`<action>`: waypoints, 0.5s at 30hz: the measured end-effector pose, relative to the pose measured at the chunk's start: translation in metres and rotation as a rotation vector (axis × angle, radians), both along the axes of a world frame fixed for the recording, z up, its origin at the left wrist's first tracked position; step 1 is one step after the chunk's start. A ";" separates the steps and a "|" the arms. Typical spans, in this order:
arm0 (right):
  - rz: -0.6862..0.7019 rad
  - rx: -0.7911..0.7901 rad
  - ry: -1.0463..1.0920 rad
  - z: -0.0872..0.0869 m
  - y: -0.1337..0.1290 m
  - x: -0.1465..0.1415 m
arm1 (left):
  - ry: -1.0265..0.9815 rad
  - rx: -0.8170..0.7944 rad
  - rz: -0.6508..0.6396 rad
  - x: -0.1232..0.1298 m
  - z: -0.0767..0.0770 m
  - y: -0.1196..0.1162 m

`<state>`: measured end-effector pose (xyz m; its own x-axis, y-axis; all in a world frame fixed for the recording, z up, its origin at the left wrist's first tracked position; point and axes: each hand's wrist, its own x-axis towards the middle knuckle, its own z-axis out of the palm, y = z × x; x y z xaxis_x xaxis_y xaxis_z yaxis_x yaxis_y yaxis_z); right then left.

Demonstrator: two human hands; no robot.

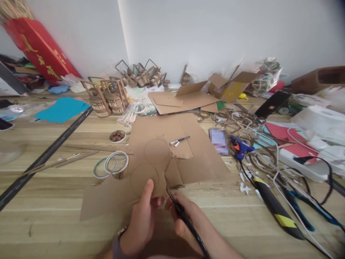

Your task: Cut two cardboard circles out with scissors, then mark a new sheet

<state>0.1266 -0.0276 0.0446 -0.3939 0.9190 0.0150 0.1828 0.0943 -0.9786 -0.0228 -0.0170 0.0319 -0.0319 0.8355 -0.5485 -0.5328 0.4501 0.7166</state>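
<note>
And there it is, the left hand (141,219) pinching the cardboard (107,198), the right hand (198,217) wrapped firmly around black-handled scissors (184,215) at its edge

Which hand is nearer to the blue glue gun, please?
Right. In the picture, the right hand is below-left of the glue gun; the left hand is farther left.

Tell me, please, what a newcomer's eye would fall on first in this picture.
Probably the big red package with gold lettering at the upper left, along with the bright blue sheets lying below it. Front and centre, the left hand grips brown cardboard bearing circle outlines, while the right hand holds a dark tool with its tip at the cardboard. Further right, the blue glue gun also stands out.
</note>
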 end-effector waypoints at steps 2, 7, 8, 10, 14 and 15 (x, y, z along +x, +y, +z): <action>0.016 -0.012 -0.054 -0.005 -0.003 0.009 | -0.143 -0.015 0.026 0.000 0.008 0.008; -0.110 0.034 -0.027 -0.008 -0.007 0.033 | -0.351 0.013 0.076 -0.005 0.024 0.018; -0.185 0.071 -0.018 -0.005 -0.006 0.037 | -0.368 -0.003 0.089 -0.006 0.026 0.019; -0.373 0.175 -0.012 0.003 0.000 0.040 | -0.368 -0.053 0.105 -0.008 0.032 0.019; -0.657 0.421 0.001 0.020 0.018 0.041 | -0.324 -0.105 0.056 -0.013 0.040 0.020; -0.667 0.453 -0.010 0.023 0.023 0.041 | -0.312 -0.115 0.037 -0.014 0.042 0.021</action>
